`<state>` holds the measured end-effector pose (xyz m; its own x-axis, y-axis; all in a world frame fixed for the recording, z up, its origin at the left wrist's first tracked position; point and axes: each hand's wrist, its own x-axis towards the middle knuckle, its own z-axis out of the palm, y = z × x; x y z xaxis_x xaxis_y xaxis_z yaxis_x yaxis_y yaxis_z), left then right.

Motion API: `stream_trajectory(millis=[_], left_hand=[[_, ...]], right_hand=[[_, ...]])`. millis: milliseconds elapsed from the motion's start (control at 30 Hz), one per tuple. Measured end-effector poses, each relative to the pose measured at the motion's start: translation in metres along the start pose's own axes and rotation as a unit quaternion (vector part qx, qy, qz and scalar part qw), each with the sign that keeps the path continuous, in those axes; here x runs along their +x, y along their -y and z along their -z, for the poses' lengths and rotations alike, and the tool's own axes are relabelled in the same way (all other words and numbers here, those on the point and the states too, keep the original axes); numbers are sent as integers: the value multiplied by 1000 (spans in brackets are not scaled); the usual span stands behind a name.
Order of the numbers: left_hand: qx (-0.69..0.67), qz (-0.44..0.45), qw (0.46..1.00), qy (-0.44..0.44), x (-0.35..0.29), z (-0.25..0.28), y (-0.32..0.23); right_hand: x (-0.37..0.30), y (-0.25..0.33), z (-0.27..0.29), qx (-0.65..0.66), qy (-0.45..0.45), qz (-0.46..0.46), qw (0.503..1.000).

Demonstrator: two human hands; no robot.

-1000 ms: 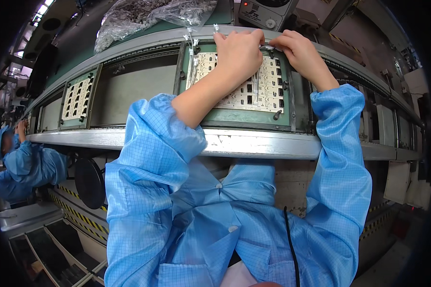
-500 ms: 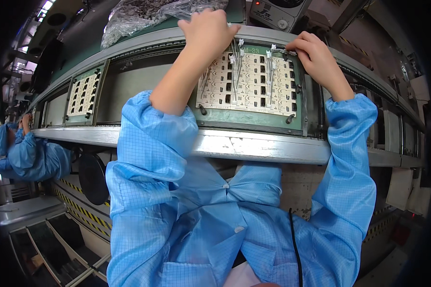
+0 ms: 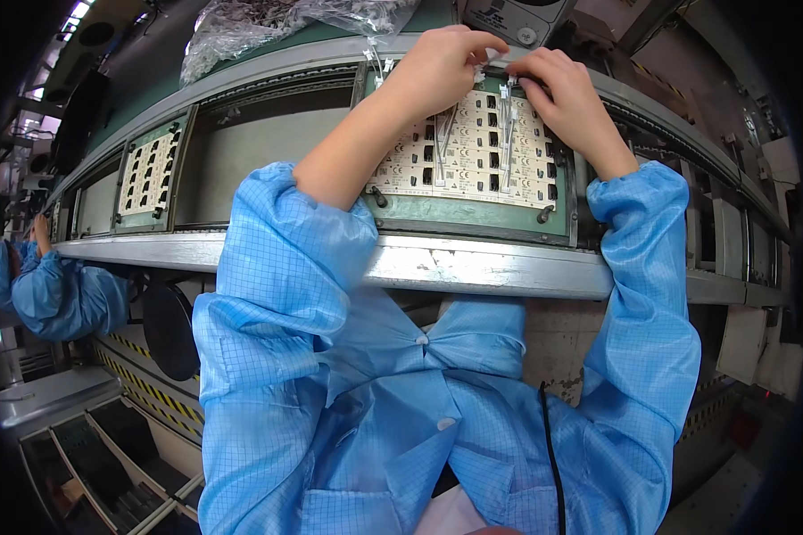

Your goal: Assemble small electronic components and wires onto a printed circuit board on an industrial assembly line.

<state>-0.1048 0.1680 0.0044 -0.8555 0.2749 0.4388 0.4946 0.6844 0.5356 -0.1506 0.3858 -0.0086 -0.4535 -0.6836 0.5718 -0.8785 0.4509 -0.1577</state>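
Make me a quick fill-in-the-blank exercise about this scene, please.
The person's sleeves are coloured ____.
The hand nearer the clear plastic bag is the person's ____ one.
The fixture beneath the pale circuit boards is coloured ____.
The striped floor tape combines black and ____.

Missing words: blue; left; green; yellow.

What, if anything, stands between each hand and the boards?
Only thin white leads, lying across part of the boards; no other obstacle shows. The left hand has a white piece at its fingertips, near the boards' far edge. The right hand is beside the leads' connectors; whether it touches them is unclear.
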Motion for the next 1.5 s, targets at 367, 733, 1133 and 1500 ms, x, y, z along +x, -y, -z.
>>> stream_trajectory(millis=[367, 733, 1133, 1500], left_hand=[[-79, 93, 992, -42, -7, 5, -18], [49, 46, 997, -48, -13, -10, -8], [158, 65, 979, -107, -20, 47, -5], [192, 116, 974, -39, -43, 54, 10]], right_hand=[[9, -3, 1, 5, 28, -18, 999], [7, -4, 7, 22, 35, 4, 999], [8, 2, 13, -3, 27, 27, 999], [17, 9, 17, 6, -1, 22, 1000]])
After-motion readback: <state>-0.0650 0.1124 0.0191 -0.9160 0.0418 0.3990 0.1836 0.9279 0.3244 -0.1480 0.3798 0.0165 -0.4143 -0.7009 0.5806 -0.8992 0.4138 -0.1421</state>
